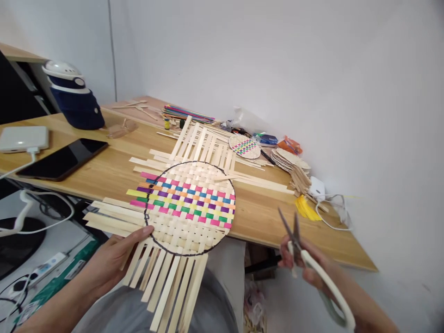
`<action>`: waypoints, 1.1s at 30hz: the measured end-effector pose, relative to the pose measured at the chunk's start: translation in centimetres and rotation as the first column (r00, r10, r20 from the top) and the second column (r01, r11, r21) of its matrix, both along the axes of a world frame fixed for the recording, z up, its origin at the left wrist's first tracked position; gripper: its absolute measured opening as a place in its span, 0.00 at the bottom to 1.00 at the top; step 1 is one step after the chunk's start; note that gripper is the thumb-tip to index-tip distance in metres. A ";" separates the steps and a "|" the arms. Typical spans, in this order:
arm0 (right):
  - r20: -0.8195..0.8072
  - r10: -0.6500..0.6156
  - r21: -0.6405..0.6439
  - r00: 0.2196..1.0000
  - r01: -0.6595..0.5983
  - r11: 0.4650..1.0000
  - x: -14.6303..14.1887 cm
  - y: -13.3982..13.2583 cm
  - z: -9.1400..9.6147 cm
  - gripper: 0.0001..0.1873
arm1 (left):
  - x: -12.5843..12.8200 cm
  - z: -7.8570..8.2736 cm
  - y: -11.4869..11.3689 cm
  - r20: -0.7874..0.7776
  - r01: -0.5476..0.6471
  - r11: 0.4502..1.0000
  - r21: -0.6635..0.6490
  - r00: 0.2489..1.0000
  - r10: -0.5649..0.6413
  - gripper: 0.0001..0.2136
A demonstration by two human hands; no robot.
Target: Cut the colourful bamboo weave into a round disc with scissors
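A woven mat (189, 203) of pale bamboo strips with a band of coloured strips lies half over the wooden table's (114, 171) front edge. A black circle line is drawn on it, and part of its right side follows that curve. My left hand (116, 259) grips the mat at its lower left, thumb on top. My right hand (303, 263) is closed round white-handled scissors (314, 266), held in the air to the right of the mat, blades slightly apart and pointing up.
On the table: a small woven disc (245, 146), a stack of woven discs (291, 162), coloured strips (189, 113), a dark tablet (62, 159), a white box (23, 138), yellow tassel (305, 208), white charger and cable (324, 194). A power strip (45, 268) lies on the floor.
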State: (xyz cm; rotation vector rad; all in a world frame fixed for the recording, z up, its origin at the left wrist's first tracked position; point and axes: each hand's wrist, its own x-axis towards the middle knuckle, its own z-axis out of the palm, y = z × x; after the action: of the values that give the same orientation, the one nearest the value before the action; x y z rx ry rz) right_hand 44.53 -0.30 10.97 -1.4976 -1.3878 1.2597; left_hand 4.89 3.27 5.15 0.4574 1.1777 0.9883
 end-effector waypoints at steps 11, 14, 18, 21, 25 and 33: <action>-0.032 0.022 -0.104 0.999 -0.025 0.994 -6.7 2.8 0.9 0.25 | 1.3 0.6 -0.2 -0.020 0.117 0.993 -0.012 0.993 -0.117 0.09; -0.011 0.001 -0.137 1.000 -0.002 0.991 -6.9 3.2 1.0 0.25 | 1.3 0.6 -0.3 -0.025 0.136 0.991 -0.019 0.990 -0.136 0.10; 0.039 -0.062 -0.150 0.997 0.067 0.986 -5.2 2.3 1.2 0.24 | 0.9 0.7 0.0 -0.022 0.141 0.989 -0.037 0.990 -0.142 0.06; 0.054 -0.094 -0.134 0.994 0.101 0.986 -3.3 1.1 1.2 0.25 | 0.7 0.8 0.3 -0.033 0.168 0.985 -0.037 0.985 -0.169 0.05; -0.002 0.044 -0.202 0.999 -0.044 0.978 -3.3 0.3 1.5 0.24 | 1.1 1.1 0.5 -0.075 0.220 0.975 -0.029 0.972 -0.222 0.13; -0.153 -0.052 -0.291 0.987 0.006 0.957 -6.5 2.2 1.0 0.23 | 1.5 0.9 0.9 -0.244 0.345 0.932 -0.109 0.900 -0.362 0.21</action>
State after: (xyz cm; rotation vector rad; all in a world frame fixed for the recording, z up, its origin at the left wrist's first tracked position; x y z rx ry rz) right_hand 37.99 1.90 11.98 -1.5632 -1.1088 1.5808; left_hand 6.36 4.17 6.03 0.7400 1.2984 0.5843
